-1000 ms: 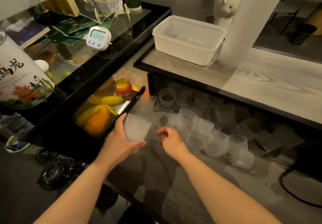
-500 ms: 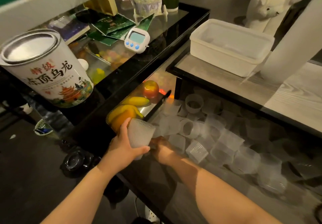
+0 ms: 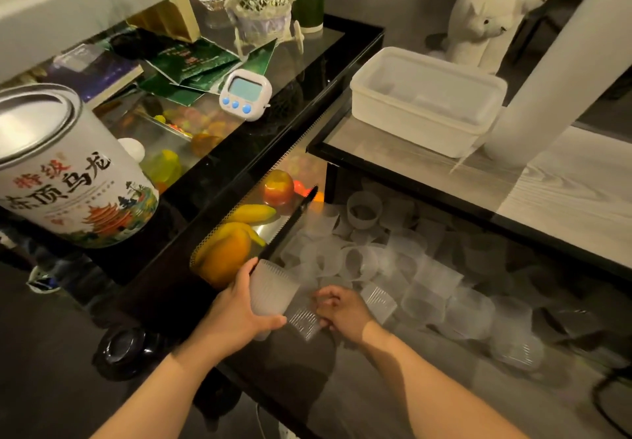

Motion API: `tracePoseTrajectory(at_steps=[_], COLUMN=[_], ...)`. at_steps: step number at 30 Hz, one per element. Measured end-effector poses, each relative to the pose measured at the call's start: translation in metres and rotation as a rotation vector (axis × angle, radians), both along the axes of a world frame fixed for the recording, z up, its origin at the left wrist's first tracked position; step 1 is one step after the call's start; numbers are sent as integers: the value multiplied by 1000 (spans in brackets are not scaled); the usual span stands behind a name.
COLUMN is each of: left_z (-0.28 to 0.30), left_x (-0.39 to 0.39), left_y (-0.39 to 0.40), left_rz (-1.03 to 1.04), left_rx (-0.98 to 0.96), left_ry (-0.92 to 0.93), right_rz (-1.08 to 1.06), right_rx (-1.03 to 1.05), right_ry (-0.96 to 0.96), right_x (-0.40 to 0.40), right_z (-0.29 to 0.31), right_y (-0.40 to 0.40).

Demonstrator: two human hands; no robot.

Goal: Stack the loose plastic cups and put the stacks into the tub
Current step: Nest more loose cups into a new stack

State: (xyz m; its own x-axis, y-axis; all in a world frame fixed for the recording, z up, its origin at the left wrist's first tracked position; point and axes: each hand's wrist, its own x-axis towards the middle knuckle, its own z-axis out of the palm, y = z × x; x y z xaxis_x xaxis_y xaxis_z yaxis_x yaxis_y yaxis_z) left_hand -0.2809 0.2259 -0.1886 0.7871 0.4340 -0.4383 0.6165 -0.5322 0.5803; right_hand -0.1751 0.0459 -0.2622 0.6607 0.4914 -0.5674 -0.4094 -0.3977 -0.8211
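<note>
A person is standing over a low glass bench (image 3: 393,401) strewn with loose translucent plastic cups (image 3: 424,302), seen from a head-worn camera looking down along both forearms. The left hand (image 3: 239,315) is gripping a ribbed cup stack (image 3: 273,290) around its wall, mouth facing up, at about 6 o'clock in the view. Half a second ago the right hand was tucked low behind that stack; now the right hand (image 3: 342,308) is sitting just to its 3 o'clock, fingers curled and pinching a single ribbed cup (image 3: 302,323) lying on its side on the glass (whether it is already lifted clear cannot be told). The camera has also been swinging, so the tea tin (image 3: 65,172) is now filling the 9 o'clock edge.

This reads as the pick-up part of the cycle: one more cup is being gathered to nest into the held stack, which looks short. The white tub (image 3: 427,103) is waiting on the higher wood-grain bench (image 3: 564,196) at about 1 o'clock, well apart from both hands, with no cups visible inside. Many cups are lying scattered from 12 to 4 o'clock, so most of the task appears to be ahead. A kitchen timer (image 3: 244,94) is sitting at 11 o'clock.
</note>
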Motion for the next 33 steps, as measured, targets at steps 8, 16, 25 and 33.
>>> tracePoseTrajectory(at_steps=[8,16,25,33], left_z=[-6,-1,10,5], left_x=[7,14,14,15], left_y=[-6,-24,-42,-58], left_rz=[-114,-211,-269,-194], left_rx=[-10,-56,-82,-54], left_ry=[28,-28,-110,-156], right_rz=[-369,-396,-288,19], right_rx=[126,262,226,153], right_ry=[-11,-138,-320,-642], right_x=[5,7,4,-13], right_z=[38,76,82,63], right_y=[-47,-58,-63,-65])
